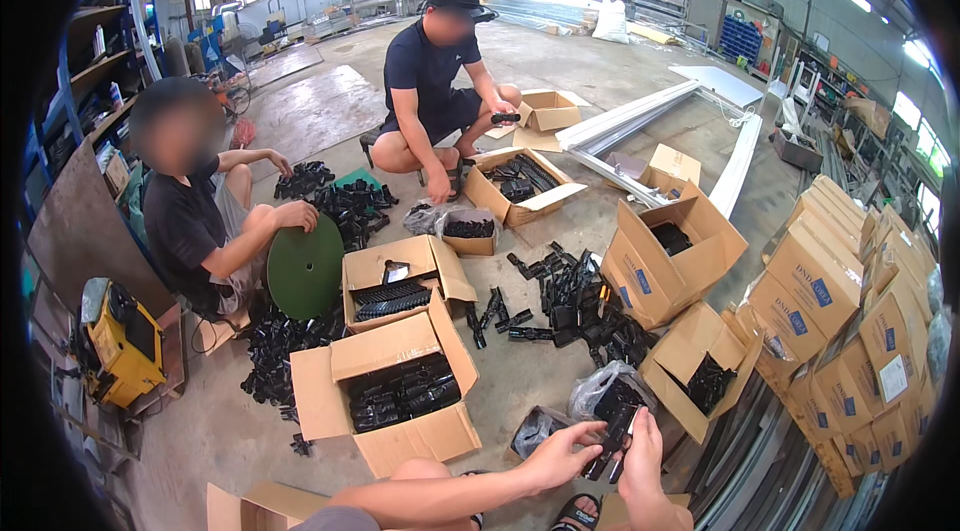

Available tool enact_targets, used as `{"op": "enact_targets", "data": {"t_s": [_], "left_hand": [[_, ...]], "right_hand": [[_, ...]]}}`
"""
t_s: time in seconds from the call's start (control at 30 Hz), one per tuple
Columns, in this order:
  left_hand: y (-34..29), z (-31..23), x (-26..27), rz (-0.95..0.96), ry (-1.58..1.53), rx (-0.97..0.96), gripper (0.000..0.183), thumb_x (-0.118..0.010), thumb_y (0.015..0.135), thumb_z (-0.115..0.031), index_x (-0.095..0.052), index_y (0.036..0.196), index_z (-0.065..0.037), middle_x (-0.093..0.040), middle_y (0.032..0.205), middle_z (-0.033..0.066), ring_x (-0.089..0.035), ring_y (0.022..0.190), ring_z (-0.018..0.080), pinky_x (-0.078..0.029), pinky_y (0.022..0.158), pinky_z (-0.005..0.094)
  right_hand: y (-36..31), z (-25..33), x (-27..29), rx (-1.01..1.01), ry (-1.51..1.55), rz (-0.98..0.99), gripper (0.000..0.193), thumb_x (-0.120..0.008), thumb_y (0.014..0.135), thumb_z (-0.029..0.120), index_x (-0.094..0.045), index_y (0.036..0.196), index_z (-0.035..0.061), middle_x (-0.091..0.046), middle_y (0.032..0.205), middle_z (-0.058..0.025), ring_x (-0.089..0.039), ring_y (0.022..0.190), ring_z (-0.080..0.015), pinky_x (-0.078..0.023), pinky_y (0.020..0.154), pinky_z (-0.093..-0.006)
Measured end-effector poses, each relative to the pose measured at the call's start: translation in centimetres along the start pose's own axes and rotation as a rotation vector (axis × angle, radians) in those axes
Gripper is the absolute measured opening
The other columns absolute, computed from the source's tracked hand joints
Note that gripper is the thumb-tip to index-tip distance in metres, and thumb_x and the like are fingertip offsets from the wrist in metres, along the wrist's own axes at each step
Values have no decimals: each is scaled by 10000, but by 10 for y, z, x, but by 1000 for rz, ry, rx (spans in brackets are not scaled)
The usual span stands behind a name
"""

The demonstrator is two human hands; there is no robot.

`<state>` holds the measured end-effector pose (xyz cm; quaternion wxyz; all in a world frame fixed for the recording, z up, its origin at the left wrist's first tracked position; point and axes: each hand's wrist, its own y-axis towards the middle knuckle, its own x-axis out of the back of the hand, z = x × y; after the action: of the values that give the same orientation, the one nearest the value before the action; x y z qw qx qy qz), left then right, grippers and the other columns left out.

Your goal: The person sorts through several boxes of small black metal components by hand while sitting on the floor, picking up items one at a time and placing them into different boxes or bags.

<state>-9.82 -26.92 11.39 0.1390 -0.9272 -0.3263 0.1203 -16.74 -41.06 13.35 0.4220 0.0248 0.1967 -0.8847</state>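
My left hand (562, 455) and my right hand (640, 453) meet low in the view, both gripping a small black plastic part (613, 436). Just above them lies an open clear plastic bag (605, 393) holding more black parts. A heap of loose black parts (575, 306) is spread on the concrete floor beyond it. My bare knee (420, 471) and sandalled foot (575, 511) show at the lower edge.
Open cardboard boxes (395, 396) of black parts stand left and centre, others (665, 256) to the right. Stacked closed cartons (850, 331) line the right side. Two other people sit and crouch across the floor, handling parts. A green disc (305, 266) and a yellow machine (120, 341) are at left.
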Motion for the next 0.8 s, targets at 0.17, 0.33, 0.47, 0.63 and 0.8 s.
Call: {"op": "enact_targets", "data": {"t_s": [0.17, 0.33, 0.47, 0.63, 0.8], "left_hand": [[8, -2, 5, 107, -57, 197, 516, -531, 1048, -177, -386, 1543, -193, -651, 1143, 28, -584, 977, 62, -520, 831, 296], [7, -3, 2, 243, -526, 260, 683, -575, 1039, -245, -204, 1608, -173, -634, 1223, -17, -561, 1101, 65, -484, 926, 267], [9, -1, 5, 235, -261, 165, 724, -644, 998, -206, -240, 1591, -106, -644, 1268, 13, -587, 1121, 79, -486, 966, 269], [8, 1, 2, 180, -202, 69, 786, -729, 936, -157, -276, 1561, -9, -672, 1241, 26, -600, 1060, 57, -492, 907, 235], [9, -9, 7, 194, 30, -75, 754, -755, 911, -159, -351, 1522, 21, -689, 1193, 27, -598, 1030, 34, -502, 886, 222]], "right_hand": [[-3, 1, -9, -51, 98, -53, 410, -455, 1067, 442, -587, 1189, 74, -622, 975, 0, -536, 721, -66, -424, 531, -229], [4, 1, -3, -40, 110, -51, 466, -461, 1070, 418, -588, 1248, 6, -613, 1109, -76, -547, 808, -98, -466, 633, -243], [3, 4, -2, 88, 22, -121, 420, -483, 1069, 373, -587, 1239, 4, -639, 1062, -79, -557, 810, -104, -474, 665, -258], [0, 2, -2, 118, -20, -87, 334, -537, 1056, 285, -616, 1197, -7, -681, 1029, -72, -604, 840, -104, -482, 710, -252], [-2, 5, -4, 194, -99, -46, 253, -583, 1035, 239, -652, 1070, -2, -678, 971, -24, -580, 836, -74, -460, 718, -242]]}}
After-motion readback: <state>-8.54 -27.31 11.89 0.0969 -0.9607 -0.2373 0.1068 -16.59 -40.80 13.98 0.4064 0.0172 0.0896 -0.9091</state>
